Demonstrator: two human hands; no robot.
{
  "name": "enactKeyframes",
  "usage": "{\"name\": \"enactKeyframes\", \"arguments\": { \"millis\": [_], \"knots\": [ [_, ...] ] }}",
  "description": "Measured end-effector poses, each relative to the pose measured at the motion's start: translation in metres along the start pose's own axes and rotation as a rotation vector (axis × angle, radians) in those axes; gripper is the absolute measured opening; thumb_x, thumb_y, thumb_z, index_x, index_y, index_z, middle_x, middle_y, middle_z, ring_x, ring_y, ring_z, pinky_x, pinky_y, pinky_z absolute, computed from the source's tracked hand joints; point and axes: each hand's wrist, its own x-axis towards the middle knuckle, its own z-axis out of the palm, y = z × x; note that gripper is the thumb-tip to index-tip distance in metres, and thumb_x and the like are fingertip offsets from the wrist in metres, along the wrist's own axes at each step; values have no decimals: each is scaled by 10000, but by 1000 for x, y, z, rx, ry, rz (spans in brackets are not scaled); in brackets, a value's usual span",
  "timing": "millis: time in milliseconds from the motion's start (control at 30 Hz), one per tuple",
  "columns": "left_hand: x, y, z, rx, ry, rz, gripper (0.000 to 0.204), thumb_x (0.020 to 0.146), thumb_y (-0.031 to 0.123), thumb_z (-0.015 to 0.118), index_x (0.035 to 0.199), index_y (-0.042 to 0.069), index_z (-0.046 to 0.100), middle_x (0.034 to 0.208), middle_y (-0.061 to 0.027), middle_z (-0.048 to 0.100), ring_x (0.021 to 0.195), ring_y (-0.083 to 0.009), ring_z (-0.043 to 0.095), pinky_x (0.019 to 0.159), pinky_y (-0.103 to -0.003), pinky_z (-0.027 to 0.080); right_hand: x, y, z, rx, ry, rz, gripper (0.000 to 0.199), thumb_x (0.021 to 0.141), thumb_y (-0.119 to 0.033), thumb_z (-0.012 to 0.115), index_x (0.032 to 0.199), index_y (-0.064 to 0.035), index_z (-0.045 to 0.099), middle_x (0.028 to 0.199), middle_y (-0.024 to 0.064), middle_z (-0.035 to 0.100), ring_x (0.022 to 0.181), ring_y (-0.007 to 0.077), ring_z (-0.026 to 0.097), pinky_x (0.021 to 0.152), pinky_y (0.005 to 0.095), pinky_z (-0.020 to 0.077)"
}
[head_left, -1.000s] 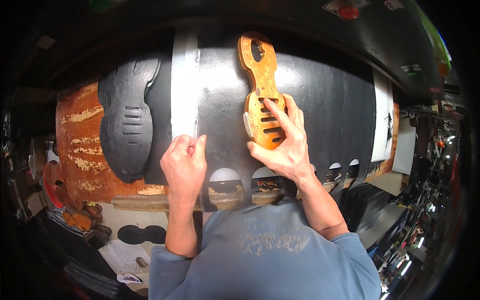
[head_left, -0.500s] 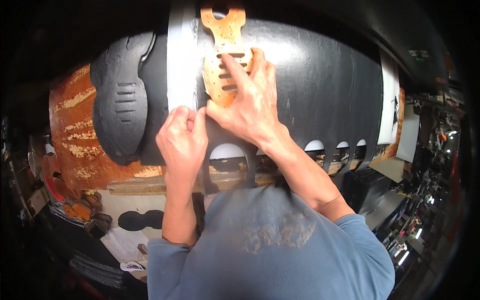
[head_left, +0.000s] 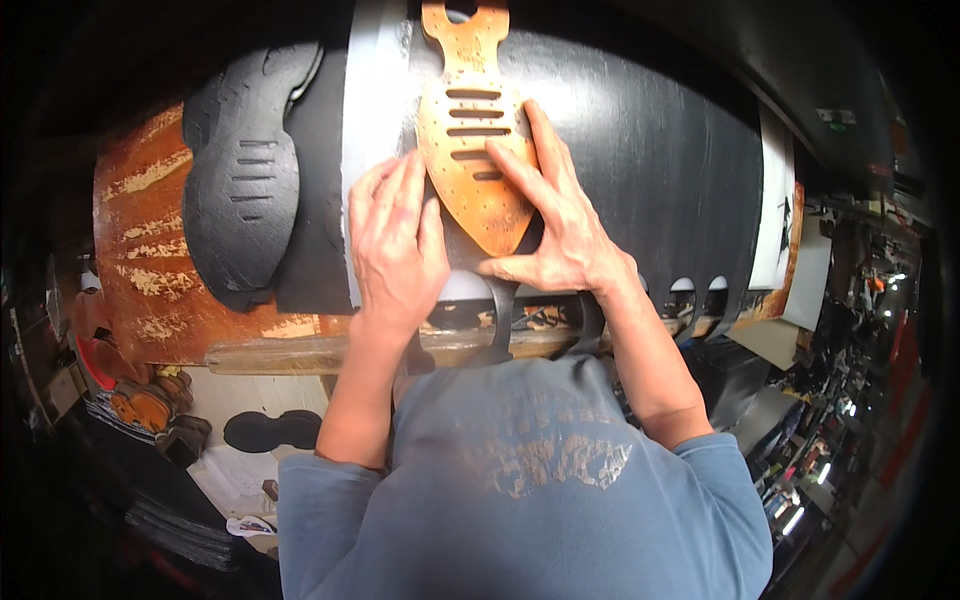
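Head view: slotted orange plate (head_left: pixel 468 200) is laid on black sheet (head_left: pixel 650 170). Hands are apart, fingers spread: left hand (head_left: pixel 396 232) at plate's left edge, right hand (head_left: pixel 566 228) over its right. Positioning is judged in hand; steady flat pressure seems needed next.

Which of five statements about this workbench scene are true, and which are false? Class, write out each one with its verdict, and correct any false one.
1. The right hand touches the orange slotted piece. True.
2. The black slotted piece lies to the right of the orange one. False: it lies to the left.
3. The orange piece's pointed end faces the person. True.
4. The left hand is at the right edge of the orange piece. False: it is by the left edge.
5. The person's shirt is blue. True.
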Motion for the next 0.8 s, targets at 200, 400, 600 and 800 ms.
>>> {"name": "enactKeyframes", "arguments": {
  "millis": [200, 400, 600, 800],
  "knots": [
    [-7, -4, -3, -71, -36, -21, 558, 925, -69, 644, 1480, -68, 591, 1385, -243, 685, 1302, -428, 581, 1127, -501, 463, -1, 14, 6, -15, 120, -136, 1116, 615, -437, 1024, 1561, -70, 559, 1715, 373, 246, 1528, 556, 379, 1220, 595, 408],
    [-10, -3, 3, -69, 3, -60, 511, 977, -46, 622, 1488, -48, 613, 1392, -214, 694, 1332, -396, 582, 1143, -475, 457, -1, 10, 11, -21, 155, -137, 1125, 635, -527, 1003, 1527, -10, 554, 1676, 399, 298, 1509, 571, 404, 1217, 592, 417],
    [-16, 14, -6, 6, 145, -74, 411, 981, -41, 653, 1391, -50, 665, 1346, -202, 707, 1289, -384, 615, 1106, -482, 491, -9, 6, -1, 24, 147, -199, 1137, 705, -408, 993, 1605, 3, 432, 1653, 387, 330, 1507, 565, 399, 1236, 581, 404],
    [-96, 74, -6, -282, -67, 144, 110, 890, -109, 703, 891, -1, 682, 875, -103, 743, 774, -278, 649, 763, -390, 535, -78, 16, -43, 87, 478, 45, 558, 879, -212, 870, 1341, 25, 664, 1154, 208, 700, 1059, 346, 699, 931, 432, 583]
  ]
}}
